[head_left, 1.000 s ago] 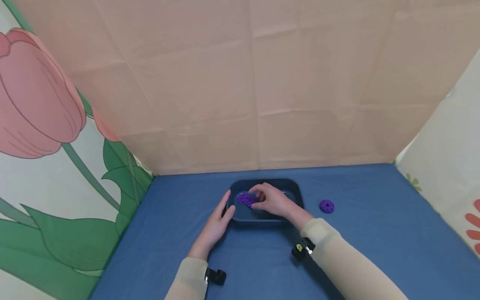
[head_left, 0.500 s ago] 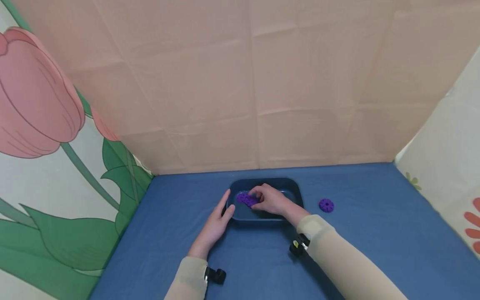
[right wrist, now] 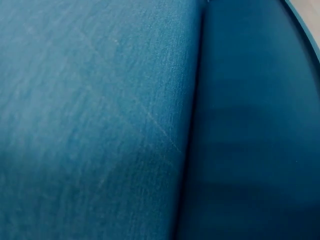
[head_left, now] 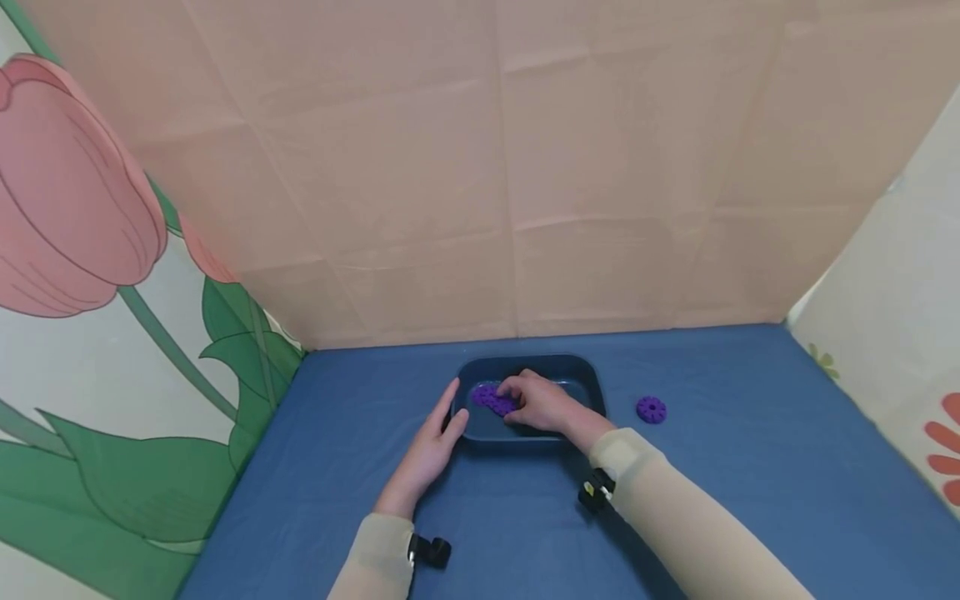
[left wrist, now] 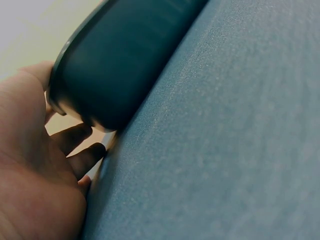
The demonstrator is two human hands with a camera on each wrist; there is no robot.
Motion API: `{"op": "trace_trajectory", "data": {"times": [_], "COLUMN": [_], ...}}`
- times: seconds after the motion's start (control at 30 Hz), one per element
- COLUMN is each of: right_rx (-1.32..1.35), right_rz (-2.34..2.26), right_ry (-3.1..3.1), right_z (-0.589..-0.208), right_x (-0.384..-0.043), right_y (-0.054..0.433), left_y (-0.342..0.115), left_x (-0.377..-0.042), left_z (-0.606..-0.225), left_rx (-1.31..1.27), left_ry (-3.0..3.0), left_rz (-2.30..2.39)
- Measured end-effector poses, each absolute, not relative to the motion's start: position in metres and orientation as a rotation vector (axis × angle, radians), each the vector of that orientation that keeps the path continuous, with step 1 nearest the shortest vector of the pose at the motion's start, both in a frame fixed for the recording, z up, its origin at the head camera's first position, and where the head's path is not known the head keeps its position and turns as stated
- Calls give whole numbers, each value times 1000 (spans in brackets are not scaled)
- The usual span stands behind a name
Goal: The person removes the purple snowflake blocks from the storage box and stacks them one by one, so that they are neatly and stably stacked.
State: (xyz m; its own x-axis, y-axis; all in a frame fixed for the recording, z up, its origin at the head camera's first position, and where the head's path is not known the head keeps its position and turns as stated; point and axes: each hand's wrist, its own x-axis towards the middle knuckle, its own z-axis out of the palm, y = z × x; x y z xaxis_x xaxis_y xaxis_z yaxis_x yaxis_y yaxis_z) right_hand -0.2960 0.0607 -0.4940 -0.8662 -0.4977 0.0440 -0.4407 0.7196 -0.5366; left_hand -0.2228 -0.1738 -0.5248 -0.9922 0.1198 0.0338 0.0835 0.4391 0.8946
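A dark blue tray (head_left: 517, 429) stands on the blue cloth. My left hand (head_left: 427, 450) grips its near left corner, thumb over the rim and fingers along the outer side; the left wrist view shows the hand (left wrist: 40, 145) around the tray's corner (left wrist: 105, 65). Inside the tray, my right hand (head_left: 546, 404) reaches down and pinches a purple notched disc (head_left: 501, 405) between thumb and fingers, its right part hidden by them. Another purple disc (head_left: 482, 394) lies against it on the left. In the right wrist view only the tray's side (right wrist: 250, 125) and the cloth show.
A single purple notched disc (head_left: 651, 409) with a centre hole lies on the blue cloth (head_left: 720, 467) right of the tray. Behind stands a beige fabric backdrop (head_left: 510, 208). Flower-printed panels (head_left: 82, 192) flank the table, and each wrist carries a small black camera (head_left: 431, 552).
My right hand shifts very slightly over the purple disc, its thumb tip moving a little lower. My left hand keeps its place on the tray, and the disc outside stays put.
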Motion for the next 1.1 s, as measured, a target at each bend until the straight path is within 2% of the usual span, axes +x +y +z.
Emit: {"op": "trace_trajectory", "data": {"times": [1.1], "right_rx": [-726], "right_rz": [-900], "right_ry": [2799], "right_z": [-495], "right_x": [-296], "right_y": [61], "left_y": [-172], "left_x": [-220], "left_z": [-521], "left_rx": [185], "left_ry": [2654], "left_rz": [1610]}}
